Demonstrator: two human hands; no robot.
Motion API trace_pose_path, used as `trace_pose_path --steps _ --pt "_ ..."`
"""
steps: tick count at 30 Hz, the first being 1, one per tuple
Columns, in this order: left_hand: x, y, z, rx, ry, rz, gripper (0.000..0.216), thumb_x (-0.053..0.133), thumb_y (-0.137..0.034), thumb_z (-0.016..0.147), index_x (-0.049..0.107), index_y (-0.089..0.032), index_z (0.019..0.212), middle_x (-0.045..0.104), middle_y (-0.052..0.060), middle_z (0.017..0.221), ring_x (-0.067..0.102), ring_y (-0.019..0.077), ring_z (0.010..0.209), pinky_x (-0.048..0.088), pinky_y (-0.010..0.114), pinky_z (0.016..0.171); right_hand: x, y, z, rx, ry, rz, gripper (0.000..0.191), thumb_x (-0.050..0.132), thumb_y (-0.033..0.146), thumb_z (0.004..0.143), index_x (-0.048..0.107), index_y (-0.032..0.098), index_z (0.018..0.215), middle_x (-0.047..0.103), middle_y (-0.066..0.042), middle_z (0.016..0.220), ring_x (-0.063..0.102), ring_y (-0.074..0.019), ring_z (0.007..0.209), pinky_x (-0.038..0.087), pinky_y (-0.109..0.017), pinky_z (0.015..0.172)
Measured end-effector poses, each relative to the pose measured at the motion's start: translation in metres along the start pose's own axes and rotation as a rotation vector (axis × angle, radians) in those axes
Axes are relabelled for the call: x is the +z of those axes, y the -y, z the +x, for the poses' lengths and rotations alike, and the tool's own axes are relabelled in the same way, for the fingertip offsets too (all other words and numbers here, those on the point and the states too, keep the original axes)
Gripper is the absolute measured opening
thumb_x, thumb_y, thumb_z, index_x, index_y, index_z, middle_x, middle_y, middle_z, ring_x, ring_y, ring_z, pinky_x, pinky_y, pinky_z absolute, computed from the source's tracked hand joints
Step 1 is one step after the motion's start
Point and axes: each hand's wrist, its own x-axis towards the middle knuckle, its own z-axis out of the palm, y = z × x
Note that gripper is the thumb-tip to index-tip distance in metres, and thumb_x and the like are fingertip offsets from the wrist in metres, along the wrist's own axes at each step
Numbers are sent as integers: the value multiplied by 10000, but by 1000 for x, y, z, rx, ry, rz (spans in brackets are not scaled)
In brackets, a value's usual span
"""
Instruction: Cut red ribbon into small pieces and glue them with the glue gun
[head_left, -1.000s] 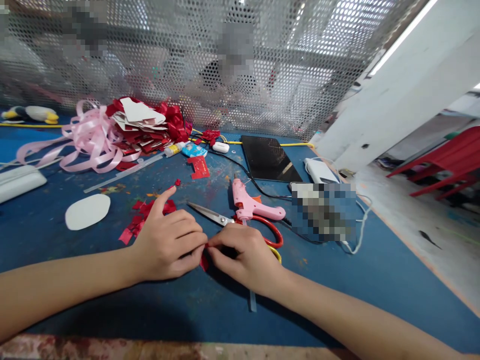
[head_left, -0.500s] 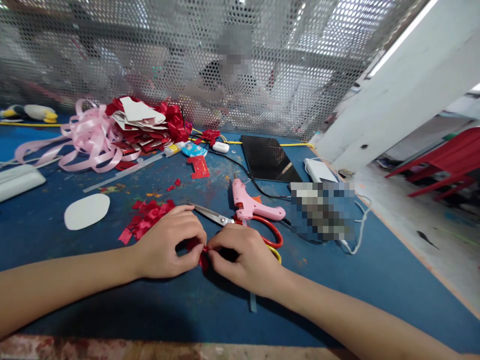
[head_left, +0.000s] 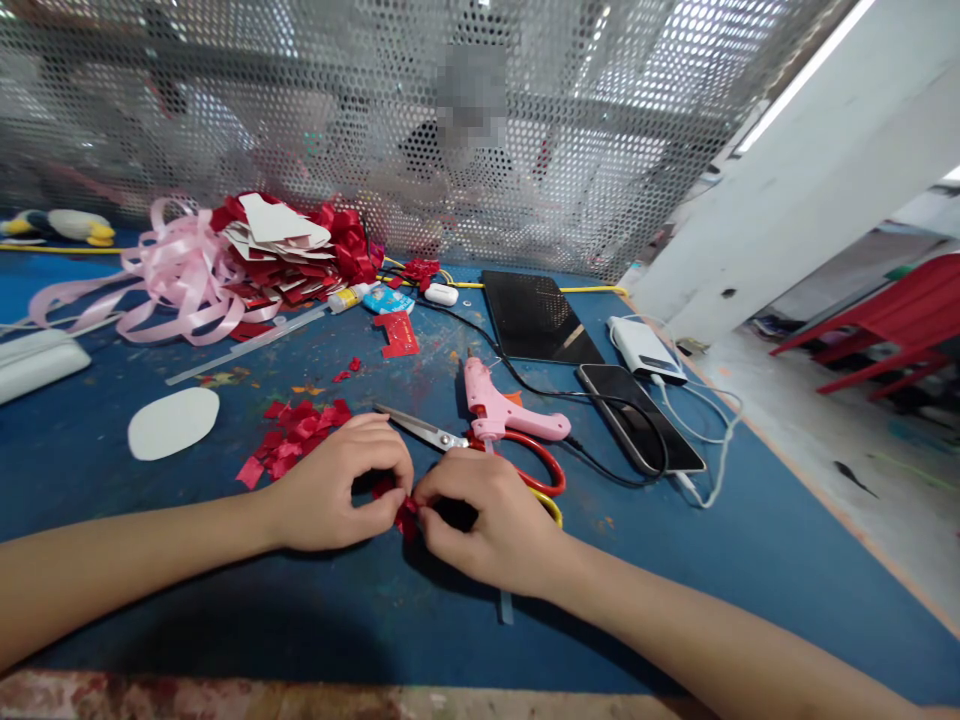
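Between my two hands is a small piece of red ribbon [head_left: 407, 516], partly hidden by the fingers. Thumb and forefinger of my left hand [head_left: 345, 490] are pinched on it. From the other side, my right hand [head_left: 487, 520] pinches at its edge with thumb and forefinger. A pile of cut red ribbon pieces [head_left: 292, 440] lies just beyond my left wrist. Scissors [head_left: 427, 430] with red handles rest behind my hands, their blades pointing left. A pink glue gun [head_left: 510, 408] lies behind the scissors, its nozzle pointing away from me. Part of a yellow handle [head_left: 551, 506] shows beside my right hand.
At the back left are a pink ribbon heap [head_left: 180, 280] and stacked red and white card pieces [head_left: 277, 240]. A white oval card [head_left: 174, 422] lies left. Right are a phone [head_left: 637, 420], a power bank [head_left: 646, 350], cables and a black tablet [head_left: 540, 315]. Perforated metal sheeting [head_left: 337, 120] stands behind.
My fingers have shifted slightly on the red ribbon, and a little more of it shows between them. Both hands stay in nearly the same place.
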Motion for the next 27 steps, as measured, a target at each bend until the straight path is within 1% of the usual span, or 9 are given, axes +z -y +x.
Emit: trace_pose_path --steps 3,5,9,13,16,19,23,27 --pt "0 0 -1 1 -12 -12 113 465 -122 768 539 -182 707 615 -3 700 557 136 699 427 306 777 0 1 1 20 -5 7 102 542 105 704 618 173 691 647 0 648 553 -112 595 411 -226 596" --pt "1 0 -2 -2 -29 5 107 472 -127 772 544 -177 710 616 9 704 556 140 689 426 284 698 0 1 1 27 -10 9 82 556 123 714 624 168 708 649 -6 656 558 -113 597 411 -226 591" --pt "4 0 -6 3 -55 42 89 488 -156 779 552 -178 721 604 5 681 547 124 633 423 241 615 0 2 1 21 2 6 83 560 153 749 637 171 724 655 -10 658 566 -116 606 409 -226 590" --pt "8 1 -10 38 -108 83 75 506 -172 781 574 -184 752 566 -26 619 498 83 514 371 192 500 -1 1 1 28 -5 0 97 556 154 763 642 174 724 648 -5 644 565 -113 603 404 -222 580" --pt "9 2 -12 80 -128 127 64 522 -163 776 579 -191 769 571 -38 618 494 73 498 356 184 492 -1 0 1 23 -4 -3 106 551 141 759 644 177 726 642 2 633 561 -110 596 399 -218 576" --pt "9 1 -12 61 -118 124 73 510 -149 779 566 -193 764 563 -41 622 500 75 513 348 185 499 -1 -1 1 18 -6 -1 109 552 130 751 641 176 708 634 7 621 552 -106 585 391 -213 570" --pt "8 1 -11 20 -58 150 106 443 -164 825 537 -192 785 549 -35 666 483 81 513 324 205 491 -1 -2 2 7 -26 5 100 571 110 731 630 170 676 619 18 601 533 -92 566 378 -201 560" --pt "7 2 -12 16 11 188 121 384 -200 866 501 -199 836 537 -20 723 497 112 574 334 227 514 -2 -2 3 -8 -44 11 110 577 96 721 612 165 641 599 23 575 510 -84 545 365 -196 548"
